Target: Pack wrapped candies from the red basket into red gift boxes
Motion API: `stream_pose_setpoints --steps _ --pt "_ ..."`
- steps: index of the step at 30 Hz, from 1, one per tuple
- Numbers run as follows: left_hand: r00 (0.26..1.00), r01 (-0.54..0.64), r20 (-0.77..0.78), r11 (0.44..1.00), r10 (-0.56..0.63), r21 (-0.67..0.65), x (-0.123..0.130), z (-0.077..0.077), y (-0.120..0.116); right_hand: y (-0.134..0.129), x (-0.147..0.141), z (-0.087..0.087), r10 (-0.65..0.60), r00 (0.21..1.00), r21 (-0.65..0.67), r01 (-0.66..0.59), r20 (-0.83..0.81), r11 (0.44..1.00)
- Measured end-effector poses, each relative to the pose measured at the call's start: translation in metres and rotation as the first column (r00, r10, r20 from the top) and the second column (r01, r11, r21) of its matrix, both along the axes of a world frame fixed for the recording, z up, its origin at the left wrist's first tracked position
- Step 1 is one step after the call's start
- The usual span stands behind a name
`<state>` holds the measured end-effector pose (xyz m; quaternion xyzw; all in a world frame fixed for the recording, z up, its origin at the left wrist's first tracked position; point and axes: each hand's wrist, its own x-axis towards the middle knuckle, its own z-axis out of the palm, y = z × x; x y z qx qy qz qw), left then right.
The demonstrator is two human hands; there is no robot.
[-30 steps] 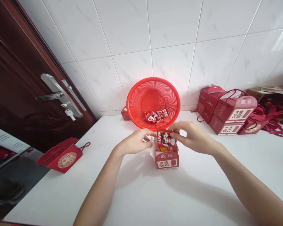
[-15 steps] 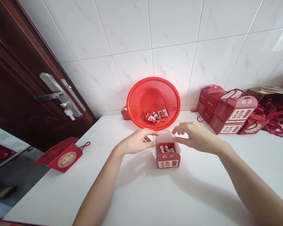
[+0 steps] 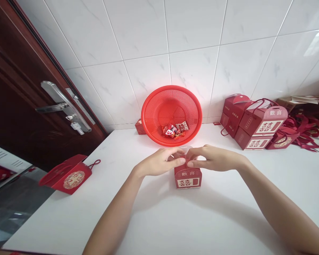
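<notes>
In front of the red basket [image 3: 172, 104], the small box's [image 3: 188, 182] flaps [image 3: 180, 168] now lean inward, covering its contents, left hand [image 3: 158, 162] and right hand [image 3: 215, 158] pinching them with nearly closed fingers.

Two slim forearms, the left forearm [image 3: 113, 216] and the right forearm [image 3: 273, 205], are shown bare from the edge of the view to the wrists [image 3: 138, 171], with a smooth outline by which each is narrowed. The left grip [image 3: 156, 163] and the right grip [image 3: 218, 158] are formed by ungloved hands with slender fingers [image 3: 199, 151] and thumbs [image 3: 177, 163], by which rounded tips are displayed.
</notes>
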<state>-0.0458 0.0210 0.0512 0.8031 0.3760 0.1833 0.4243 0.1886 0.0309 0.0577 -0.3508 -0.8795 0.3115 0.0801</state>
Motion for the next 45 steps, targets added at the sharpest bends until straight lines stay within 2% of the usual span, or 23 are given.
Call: stream_pose_setpoints --steps 3,5,7,9,14,17,23,26,28,31,34,40,45 --pt "0.998 -0.01 -0.056 1.0 0.01 -0.011 -0.001 0.001 0.0 0.003 0.003 0.002 0.022 0.998 -0.084 -0.017 0.055 0.996" --pt "0.982 -0.117 -0.137 0.991 0.126 0.071 0.0 -0.002 0.002 0.004 0.002 0.003 0.007 0.996 -0.074 0.0 0.092 0.997" --pt "0.941 -0.237 -0.197 0.953 0.274 0.191 0.0 -0.007 0.004 0.004 0.001 0.003 -0.013 0.994 -0.02 0.015 0.108 1.0" --pt "0.921 -0.271 -0.21 0.927 0.328 0.258 0.001 -0.013 0.008 0.003 -0.001 0.002 -0.02 0.993 0.028 0.017 0.118 0.999" --pt "0.952 -0.181 -0.2 0.953 0.232 0.242 0.001 -0.021 0.014 0.005 0.004 0.002 -0.01 0.997 0.065 0.004 0.083 0.998" --pt "0.956 -0.142 -0.225 0.967 0.189 0.21 0.0 -0.021 0.015 0.008 0.012 0.002 -0.074 0.995 0.133 0.065 0.062 0.989" --pt "0.959 -0.095 -0.254 0.988 0.123 0.12 0.0 -0.021 0.017 0.012 0.009 0.001 -0.2 0.957 0.215 0.155 0.21 0.964" --pt "0.972 -0.107 -0.204 0.993 0.115 0.053 -0.001 -0.024 0.02 0.013 0.006 -0.004 -0.198 0.941 0.186 0.15 0.275 0.971" --pt "0.977 -0.108 -0.181 0.994 0.11 0.021 -0.001 -0.026 0.021 0.014 0.004 -0.007 -0.176 0.95 0.158 0.138 0.257 0.978" --pt "0.978 -0.119 -0.168 0.992 0.122 0.029 0.002 -0.028 0.021 0.013 0.002 -0.012 -0.137 0.969 0.137 0.11 0.204 0.984" --pt "0.973 -0.161 -0.154 0.985 0.17 0.069 0.007 -0.032 0.018 0.011 -0.004 -0.014 -0.133 0.965 0.171 0.095 0.225 0.981" --pt "0.946 -0.251 -0.153 0.945 0.285 0.208 0.02 -0.044 0.01 -0.006 -0.024 -0.02 -0.315 0.894 0.294 0.223 0.318 0.929" --pt "0.949 -0.248 -0.146 0.948 0.278 0.198 0.024 -0.045 0.008 -0.021 -0.04 -0.025 -0.408 0.857 0.325 0.307 0.314 0.895"
